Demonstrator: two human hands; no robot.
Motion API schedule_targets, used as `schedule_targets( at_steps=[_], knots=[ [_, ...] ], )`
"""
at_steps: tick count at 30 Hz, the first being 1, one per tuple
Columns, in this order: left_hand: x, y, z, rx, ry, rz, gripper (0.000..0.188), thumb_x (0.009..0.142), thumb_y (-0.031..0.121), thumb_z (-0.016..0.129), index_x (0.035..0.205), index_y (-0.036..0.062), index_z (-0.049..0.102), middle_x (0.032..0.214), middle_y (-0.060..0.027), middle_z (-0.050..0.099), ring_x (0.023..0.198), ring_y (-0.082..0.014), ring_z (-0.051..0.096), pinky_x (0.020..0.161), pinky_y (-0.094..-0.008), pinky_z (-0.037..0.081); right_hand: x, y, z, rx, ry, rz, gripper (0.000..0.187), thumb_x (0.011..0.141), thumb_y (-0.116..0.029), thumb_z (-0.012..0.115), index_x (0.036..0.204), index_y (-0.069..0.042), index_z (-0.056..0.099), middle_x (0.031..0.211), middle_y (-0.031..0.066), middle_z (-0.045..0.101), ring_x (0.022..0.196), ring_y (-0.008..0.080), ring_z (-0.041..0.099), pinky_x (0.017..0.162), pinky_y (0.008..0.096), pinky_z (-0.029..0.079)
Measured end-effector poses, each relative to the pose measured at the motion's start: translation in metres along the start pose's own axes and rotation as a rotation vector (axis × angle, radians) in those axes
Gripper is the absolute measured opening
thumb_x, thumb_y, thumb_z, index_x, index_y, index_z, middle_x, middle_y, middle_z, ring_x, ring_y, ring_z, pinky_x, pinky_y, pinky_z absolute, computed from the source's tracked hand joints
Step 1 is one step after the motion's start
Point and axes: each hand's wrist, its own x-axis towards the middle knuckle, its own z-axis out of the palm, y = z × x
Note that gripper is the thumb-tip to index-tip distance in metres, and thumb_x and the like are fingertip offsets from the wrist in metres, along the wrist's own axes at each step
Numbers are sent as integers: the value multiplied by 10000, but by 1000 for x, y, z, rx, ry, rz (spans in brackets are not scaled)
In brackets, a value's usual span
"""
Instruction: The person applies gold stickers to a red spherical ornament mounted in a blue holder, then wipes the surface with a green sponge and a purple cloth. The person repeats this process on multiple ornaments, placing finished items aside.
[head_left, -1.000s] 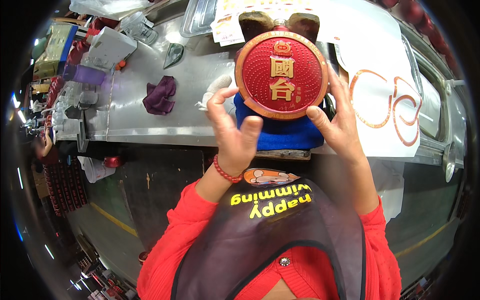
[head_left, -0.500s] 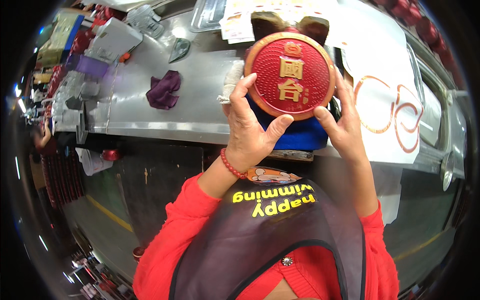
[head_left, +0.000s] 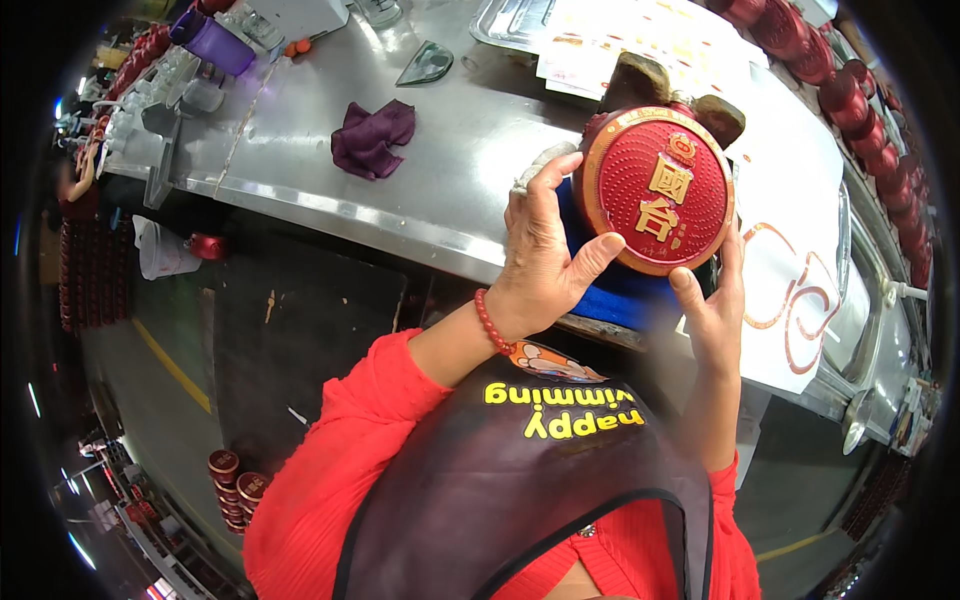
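A round, flat-faced red container (head_left: 655, 135) with a gold rim and raised gold characters sits tilted in front of me, between my hands. My left hand (head_left: 548, 250) holds its left edge, thumb on the lower rim and fingers curled round the side. My right hand (head_left: 715, 310) grips the lower right edge, thumb at the bottom and fingers partly hidden behind it. Beneath the container lies blue cloth (head_left: 612, 305). Two brown blocks (head_left: 635, 82) stand just behind its top. A whitish cloth (head_left: 545, 165) shows beside my left fingertips.
On the metal table (head_left: 300, 170) lie a crumpled purple cloth (head_left: 372, 138) and a dark glassy piece (head_left: 427, 62). White paper (head_left: 765, 372) with curved orange strips is at the right. Red pieces (head_left: 865, 120) line the far right. A purple container (head_left: 212, 42) stands far left.
My view has swung, so the table and its things sit tilted and shifted. The container now appears farther right, its face turned slightly clockwise. Both hands stay on it.
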Motion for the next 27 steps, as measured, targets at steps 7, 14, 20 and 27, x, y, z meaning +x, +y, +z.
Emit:
schedule_targets(
  at_steps=[7, 14, 20, 27],
  knots=[
    [1, -1, -1, -19, 6, 20, 814, 964, 356, 722, 1504, -28, 250, 1505, -225, 334, 1428, -317, 330, 1207, -440, 232, 0, 1, 0, -15, -1, -18, 1010, 855, -480, 786, 1571, 51, 311, 1560, 263, 399, 1465, 351, 387, 1206, 461, 289],
    [1, -1, -1, -2, 4, 12, 811, 967, 371, 714, 1500, -39, 261, 1503, -228, 342, 1414, -324, 341, 1195, -437, 249, 0, -4, 0, -17, -1, 6, 991, 858, -488, 782, 1569, 34, 329, 1565, 251, 401, 1477, 345, 368, 1211, 467, 279],
    [1, -3, 3, 23, 108, 52, 784, 951, 452, 695, 1486, 14, 326, 1403, -221, 483, 1253, -370, 469, 1108, -485, 304, 1, -7, 0, 9, -29, -10, 946, 888, -467, 767, 1570, 22, 331, 1554, 209, 417, 1454, 303, 386, 1205, 423, 280],
    [-12, 6, -4, 182, 107, 161, 836, 1001, 553, 566, 1528, -40, 305, 1497, -267, 410, 1407, -405, 350, 1180, -513, 237, 1, -7, -2, -69, -32, -42, 908, 907, -431, 766, 1562, 28, 336, 1532, 184, 441, 1426, 273, 406, 1196, 393, 280]
  ],
)
